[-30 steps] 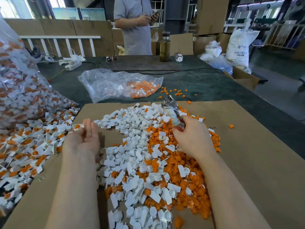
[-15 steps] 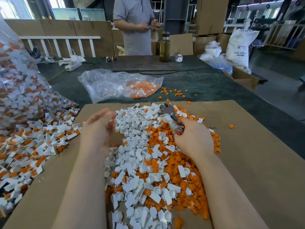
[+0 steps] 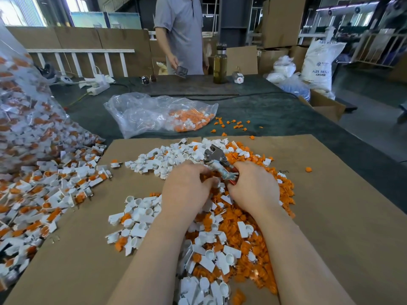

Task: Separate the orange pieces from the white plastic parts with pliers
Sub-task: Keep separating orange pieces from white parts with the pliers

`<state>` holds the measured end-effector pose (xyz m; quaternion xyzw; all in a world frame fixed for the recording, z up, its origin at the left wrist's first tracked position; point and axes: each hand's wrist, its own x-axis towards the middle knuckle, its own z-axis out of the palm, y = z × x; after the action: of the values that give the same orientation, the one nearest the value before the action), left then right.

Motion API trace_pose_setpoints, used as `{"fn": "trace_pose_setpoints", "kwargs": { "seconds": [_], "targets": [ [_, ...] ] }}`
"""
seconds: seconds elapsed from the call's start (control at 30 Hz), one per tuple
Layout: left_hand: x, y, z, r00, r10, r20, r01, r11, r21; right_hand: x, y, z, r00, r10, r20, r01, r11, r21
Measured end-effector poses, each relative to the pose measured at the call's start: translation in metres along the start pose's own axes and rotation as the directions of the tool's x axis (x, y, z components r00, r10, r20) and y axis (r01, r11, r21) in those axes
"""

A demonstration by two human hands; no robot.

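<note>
A heap of loose white plastic parts (image 3: 158,160) and orange pieces (image 3: 248,245) covers the middle of a cardboard sheet (image 3: 343,216). My right hand (image 3: 253,188) is closed around the handles of metal pliers (image 3: 214,156), whose jaws point up and away over the heap. My left hand (image 3: 187,190) lies palm down right beside it, fingers curled near the plier handles; whatever it pinches is hidden under the fingers. White parts with orange pieces still in them (image 3: 44,194) are spread at the left.
A big clear bag of unsorted parts (image 3: 26,119) leans at the left. A smaller bag with orange pieces (image 3: 158,114) lies beyond the cardboard on the green table (image 3: 275,111). A person (image 3: 180,34) stands at the far side beside a bottle (image 3: 219,64).
My left hand has swung from the left edge of the heap across to the middle, ending next to my right hand. The pliers stay held in my right hand. The standing person lowered an arm.
</note>
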<state>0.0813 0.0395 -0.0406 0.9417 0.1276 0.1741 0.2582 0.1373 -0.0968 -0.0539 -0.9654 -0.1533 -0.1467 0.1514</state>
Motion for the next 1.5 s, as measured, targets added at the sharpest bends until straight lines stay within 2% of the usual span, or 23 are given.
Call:
{"fn": "trace_pose_setpoints", "kwargs": {
  "seconds": [0.27,0.4,0.63,0.8,0.97,1.1,1.23,1.33,1.5],
  "targets": [
    [-0.001,-0.001,0.006,0.995,0.097,-0.029,-0.097,0.995,0.011,0.000,0.000,0.001,1.000,0.012,0.019,-0.012,1.000,0.016],
    [-0.002,0.000,0.007,0.985,0.169,0.029,-0.169,0.985,0.023,0.001,0.003,0.001,0.998,0.062,0.026,-0.063,0.998,0.018],
    [-0.002,-0.001,0.007,0.981,0.188,0.044,-0.189,0.982,0.026,0.001,0.002,-0.001,0.996,0.079,0.032,-0.080,0.996,0.030],
    [-0.003,0.000,0.005,0.989,0.150,0.017,-0.150,0.989,-0.013,0.000,0.003,-0.004,0.995,0.093,0.016,-0.095,0.992,0.088],
    [-0.001,0.003,-0.003,0.997,-0.063,-0.048,0.047,0.958,-0.283,0.003,0.001,-0.009,0.996,0.092,-0.010,-0.082,0.920,0.383],
    [0.000,0.005,-0.008,0.979,-0.185,-0.090,0.110,0.842,-0.527,0.001,-0.003,-0.015,0.995,0.087,-0.039,-0.038,0.739,0.672],
    [-0.001,0.008,-0.014,0.952,-0.293,0.088,0.237,0.526,-0.817,-0.002,-0.010,-0.018,0.994,0.069,-0.087,0.024,0.632,0.775],
    [-0.003,0.011,-0.017,0.944,-0.274,0.183,0.279,0.368,-0.887,-0.004,-0.014,-0.021,0.992,0.050,-0.112,0.061,0.595,0.802],
    [-0.005,0.012,-0.020,0.928,-0.261,0.266,0.329,0.241,-0.913,-0.006,-0.018,-0.021,0.987,0.050,-0.151,0.100,0.541,0.835]
  ]
}}
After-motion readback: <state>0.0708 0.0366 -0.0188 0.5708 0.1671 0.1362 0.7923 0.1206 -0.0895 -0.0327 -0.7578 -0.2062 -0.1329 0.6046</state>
